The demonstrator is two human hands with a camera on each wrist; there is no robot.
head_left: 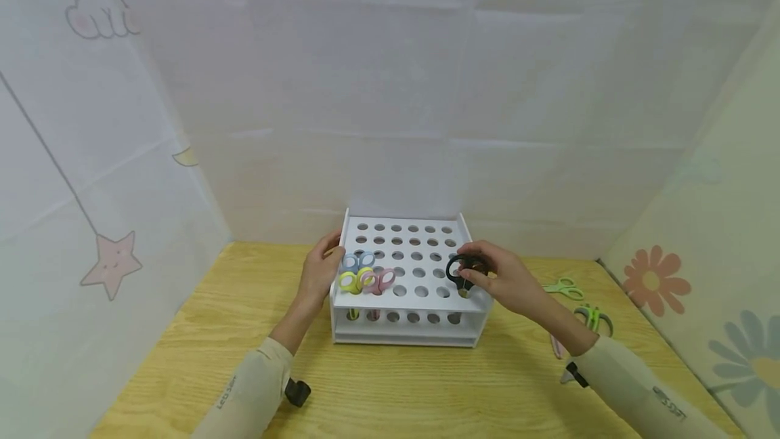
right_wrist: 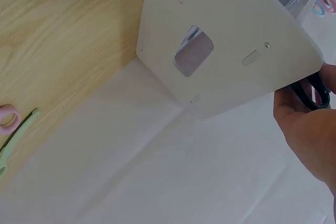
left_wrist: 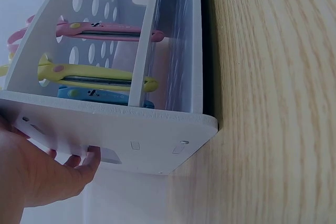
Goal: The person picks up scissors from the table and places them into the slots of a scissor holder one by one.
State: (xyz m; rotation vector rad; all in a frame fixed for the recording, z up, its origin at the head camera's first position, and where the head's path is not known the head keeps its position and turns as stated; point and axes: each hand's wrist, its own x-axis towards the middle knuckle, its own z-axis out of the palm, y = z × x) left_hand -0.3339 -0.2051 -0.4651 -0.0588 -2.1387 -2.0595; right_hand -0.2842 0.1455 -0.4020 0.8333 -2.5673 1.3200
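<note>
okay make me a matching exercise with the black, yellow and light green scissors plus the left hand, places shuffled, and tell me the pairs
1. Black scissors
2. Yellow scissors
3. Light green scissors
4. Left hand

A. Lying on the table
B. At the left side of the white rack
C. Slotted in the rack
D. In the right hand

Pairs: 1-D, 2-C, 3-A, 4-B.

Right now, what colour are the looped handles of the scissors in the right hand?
The looped scissor handles are black, clearest in the head view.
</note>
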